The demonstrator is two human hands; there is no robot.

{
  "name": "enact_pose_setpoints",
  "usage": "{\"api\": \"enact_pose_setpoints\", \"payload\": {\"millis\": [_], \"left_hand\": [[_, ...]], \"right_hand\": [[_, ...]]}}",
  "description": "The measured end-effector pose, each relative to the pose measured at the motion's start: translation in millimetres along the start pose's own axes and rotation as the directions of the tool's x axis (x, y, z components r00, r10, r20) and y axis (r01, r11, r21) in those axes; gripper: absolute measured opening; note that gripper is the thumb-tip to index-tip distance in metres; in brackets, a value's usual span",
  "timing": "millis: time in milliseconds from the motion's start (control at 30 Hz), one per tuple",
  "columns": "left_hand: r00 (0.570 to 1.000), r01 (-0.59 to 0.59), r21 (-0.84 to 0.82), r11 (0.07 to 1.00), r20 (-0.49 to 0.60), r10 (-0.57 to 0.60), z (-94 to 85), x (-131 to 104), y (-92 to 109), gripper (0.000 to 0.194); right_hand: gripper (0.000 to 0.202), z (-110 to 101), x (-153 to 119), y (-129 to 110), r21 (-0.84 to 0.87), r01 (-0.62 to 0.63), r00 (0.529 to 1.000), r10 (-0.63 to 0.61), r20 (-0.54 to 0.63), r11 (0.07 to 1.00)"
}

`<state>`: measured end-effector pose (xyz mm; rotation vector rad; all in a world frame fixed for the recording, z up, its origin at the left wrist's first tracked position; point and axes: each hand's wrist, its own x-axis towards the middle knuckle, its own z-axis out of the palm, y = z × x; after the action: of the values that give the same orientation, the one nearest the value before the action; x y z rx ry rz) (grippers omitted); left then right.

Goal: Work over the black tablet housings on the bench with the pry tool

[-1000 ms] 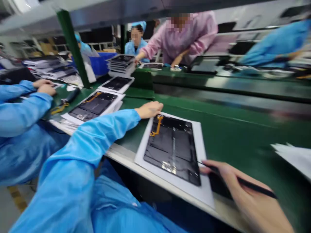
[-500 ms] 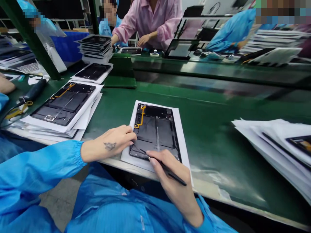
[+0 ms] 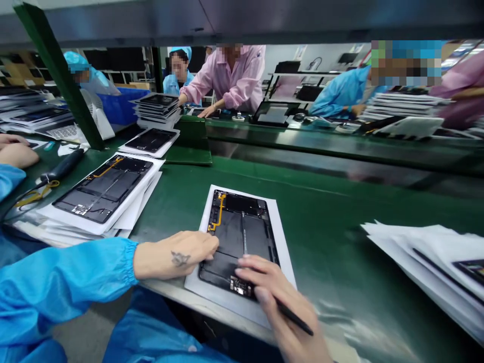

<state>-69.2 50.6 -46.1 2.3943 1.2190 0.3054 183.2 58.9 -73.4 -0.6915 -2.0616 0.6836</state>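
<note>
An opened tablet housing (image 3: 227, 242) lies on white paper (image 3: 282, 227) in front of me, with an orange flex cable (image 3: 220, 214) at its upper left. My left hand (image 3: 189, 254) rests at the housing's left edge, fingers curled and pressed against it; their tips are partly hidden. Black tweezers (image 3: 295, 318) are held in my right hand (image 3: 280, 297), the handle sticking out behind the thumb and the tips out of sight. The fingers of that hand reach over the housing's lower part, beside a small circuit board (image 3: 241, 286).
Another opened tablet (image 3: 104, 189) lies on stacked papers to the left, near a black-handled tool (image 3: 62, 164). More tablets on paper (image 3: 151, 139) stand behind it. A paper stack (image 3: 419, 252) is at right. Co-workers sit and stand across the bench; another person's hand (image 3: 18, 151) is far left.
My view has tilted up. My right hand's fingers have moved from directing the tweezers' tips to lying over the housing, and the circuit board now shows. My left hand stays at the left edge.
</note>
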Motion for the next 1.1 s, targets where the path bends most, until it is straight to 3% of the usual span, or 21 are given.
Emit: {"api": "enact_pose_setpoints", "payload": {"millis": [100, 200, 300, 367, 600, 767, 933, 1100], "left_hand": [[0.986, 0.077, -0.197, 0.977, -0.13, -0.104, 4.1, -12.4, 8.9, 0.016], [0.95, 0.158, -0.337, 0.928, -0.203, -0.236, 9.7, -20.4, 19.7, 0.014], [0.908, 0.214, -0.475, 0.854, -0.225, -0.353, 17.9, -22.0, 23.8, 0.008], [0.89, 0.216, -0.579, 0.786, -0.214, -0.402, 24.1, -21.5, 22.1, 0.005], [0.851, 0.215, -0.703, 0.678, -0.206, -0.483, 33.3, -26.6, 14.0, 0.007], [0.785, 0.214, -0.633, 0.744, -0.342, -0.517, 35.5, -34.2, 5.0, 0.016], [0.8, 0.214, -0.551, 0.807, -0.375, -0.468, 37.9, -32.9, 2.8, 0.016], [0.799, 0.212, -0.543, 0.813, -0.382, -0.464, 40.0, -28.2, 7.3, 0.014]], "right_hand": [[0.033, -12.2, 12.9, 6.4, -0.044, 0.115, 0.99, -0.111, 0.086, 0.992], [0.044, -7.7, 28.6, 10.6, -0.11, 0.194, 0.946, -0.156, 0.284, 0.975], [0.032, 8.1, 40.5, 10.6, -0.158, 0.215, 0.882, -0.122, 0.456, 0.964], [0.022, 19.3, 43.8, 9.9, -0.169, 0.218, 0.859, -0.107, 0.5, 0.961], [0.021, 37.3, 43.4, 13.6, -0.101, 0.262, 0.871, -0.19, 0.453, 0.96], [0.024, 37.5, 44.2, 17.8, -0.029, 0.159, 0.906, -0.134, 0.402, 0.987], [0.024, 39.9, 42.6, 23.2, -0.016, 0.13, 0.911, -0.113, 0.396, 0.991], [0.024, 41.8, 41.1, 24.7, -0.053, 0.153, 0.919, -0.122, 0.374, 0.987]]}}
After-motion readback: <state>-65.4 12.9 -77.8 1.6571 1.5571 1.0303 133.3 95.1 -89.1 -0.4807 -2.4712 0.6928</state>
